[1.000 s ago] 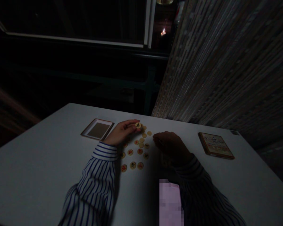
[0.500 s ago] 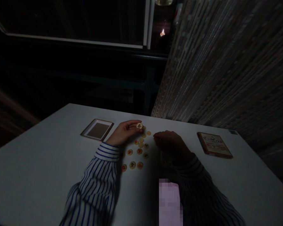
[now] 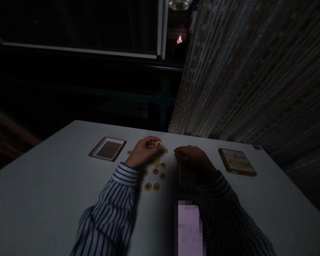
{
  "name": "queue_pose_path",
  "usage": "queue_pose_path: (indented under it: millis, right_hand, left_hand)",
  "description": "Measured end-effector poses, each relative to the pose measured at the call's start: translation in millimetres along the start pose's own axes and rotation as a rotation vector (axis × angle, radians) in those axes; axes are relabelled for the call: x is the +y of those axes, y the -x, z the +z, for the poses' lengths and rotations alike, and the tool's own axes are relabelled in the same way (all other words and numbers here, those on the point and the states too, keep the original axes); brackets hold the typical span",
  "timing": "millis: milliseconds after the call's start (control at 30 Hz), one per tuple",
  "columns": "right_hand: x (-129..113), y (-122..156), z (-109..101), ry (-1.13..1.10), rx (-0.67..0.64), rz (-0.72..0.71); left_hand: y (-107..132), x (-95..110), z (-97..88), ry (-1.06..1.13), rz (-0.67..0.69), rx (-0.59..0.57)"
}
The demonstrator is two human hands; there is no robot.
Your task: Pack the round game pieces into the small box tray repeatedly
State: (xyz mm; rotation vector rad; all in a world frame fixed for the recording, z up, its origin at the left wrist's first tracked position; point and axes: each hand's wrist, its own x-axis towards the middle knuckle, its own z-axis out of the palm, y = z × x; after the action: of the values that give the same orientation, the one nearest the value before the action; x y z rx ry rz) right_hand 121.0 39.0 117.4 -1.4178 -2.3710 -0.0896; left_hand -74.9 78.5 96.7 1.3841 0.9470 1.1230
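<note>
Gripping the cream round disc marked in black (image 3: 159,144), just below frame centre, is best done lightly by its rim, as pinched in the left hand (image 3: 143,152), while whether anything is clasped in the curled right hand (image 3: 195,160) cannot be told.

Looks smooth and matt on the bench (image 3: 50,192), smooth on the round pieces (image 3: 148,187), wood or plastic unclear. Reads as soft striped cloth on the sleeves (image 3: 106,213), stringy with glossy flecks on the curtain (image 3: 224,64), like printed paper on the box (image 3: 238,162).
</note>
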Motion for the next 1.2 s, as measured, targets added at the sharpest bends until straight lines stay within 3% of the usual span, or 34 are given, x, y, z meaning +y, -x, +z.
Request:
queue_pose_path:
  millis: [333, 667, 900, 1200]
  right_hand:
    - [2.2, 11.5, -13.4, -0.013, 0.037, 0.022]
    - [12.7, 20.6, -11.3, 0.018, 0.074, 0.007]
    - [13.9, 25.6, -8.1, 0.038, 0.043, -0.005]
    - [13.8, 28.0, -8.4, -0.009, 0.069, -0.047]
  left_hand:
    - [4.3, 4.2, 9.4, -0.052, 0.043, -0.022]
    - [8.3, 7.2, 19.8, -0.020, -0.032, -0.046]
    - [12.1, 4.7, 29.0, -0.093, -0.068, -0.140]
    - [12.1, -3.0, 38.6, -0.084, -0.068, -0.122]
